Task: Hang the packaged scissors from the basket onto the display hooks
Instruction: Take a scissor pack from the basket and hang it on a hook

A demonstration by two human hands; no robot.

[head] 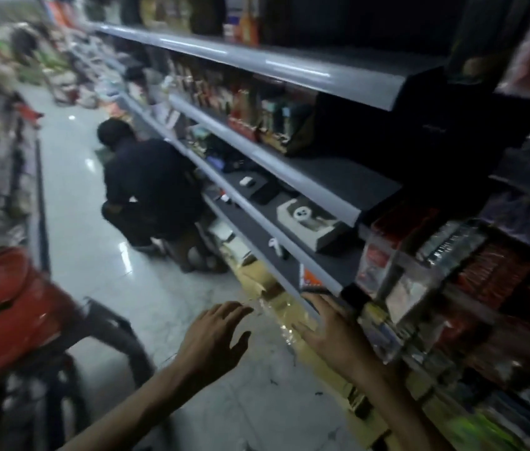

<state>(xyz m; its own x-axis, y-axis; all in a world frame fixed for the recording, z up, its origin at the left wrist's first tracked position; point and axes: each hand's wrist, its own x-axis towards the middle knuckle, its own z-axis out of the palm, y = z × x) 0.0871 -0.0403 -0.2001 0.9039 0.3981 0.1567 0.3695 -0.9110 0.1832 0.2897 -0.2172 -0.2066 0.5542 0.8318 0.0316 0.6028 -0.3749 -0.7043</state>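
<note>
- Head view: the left hand reaches forward over the floor, palm down, fingers straight and spread. Its grip is released and holds nothing.
- The right hand is stretched toward the low edge of the shelves, just beside clear-wrapped stock. Its fingers are also spread, with the grip released and nothing in it. I cannot tell whether the fingertips touch the shelf edge.
- The red basket sits low on the person's left, well apart from both hands, and its inside is out of sight. No packaged scissors can be made out anywhere, since motion blur smears the goods.
- The hanging packs fill the racks on the right, probably so that shoppers can face and lift them. The display hooks themselves are too blurred to pick out.
- With both hands free and turned away from the basket, this looks like a moment between pieces, not a carry.
- A crouching person works at the shelves further down the aisle.
</note>
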